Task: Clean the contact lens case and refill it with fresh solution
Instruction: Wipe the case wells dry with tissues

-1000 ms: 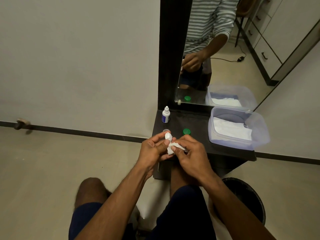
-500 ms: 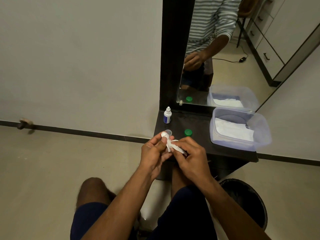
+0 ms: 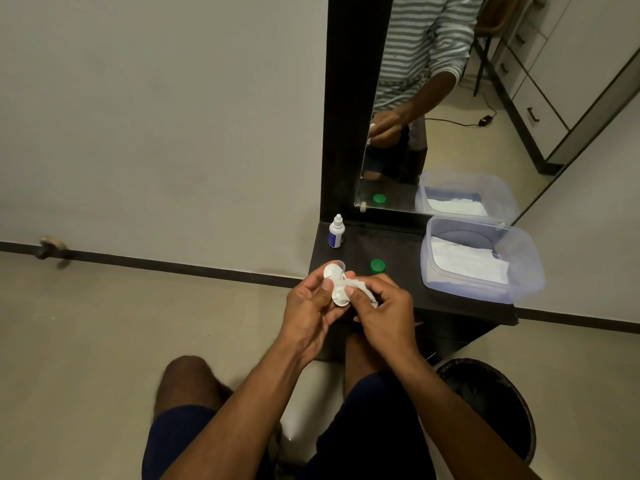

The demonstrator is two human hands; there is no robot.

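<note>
Head view, looking down: both forearms reach forward from the bottom edge and meet over the front edge of the dark bench (image 3: 408, 299). Left hand (image 3: 308, 306) grips the white contact lens case (image 3: 334, 282), thumb lying up across its near side, fingers curled behind it; case is held in the air, tilted, one round well up near the fingertips, the other lower by the palm. Right hand (image 3: 384, 306) pinches a crumpled white tissue (image 3: 360, 289) against the lower well, fingers bent, knuckles toward the camera. Most of the tissue is hidden inside the right hand, and the inside of the wells can't be made out. Small clear cap (image 3: 341, 263) sits on the bench just behind the case, partly hidden by it. Green cap (image 3: 377, 266) lies on the bench near the right fingertips, apart from them. White dropper bottle (image 3: 336, 232) stands upright at the back-left corner. Clear plastic tub (image 3: 519, 275) with white tissue inside sits on the right end. Mirror (image 3: 450, 133) behind reflects it all. Black bin (image 3: 491, 403) on the floor lower right, part hidden by the right forearm.
</note>
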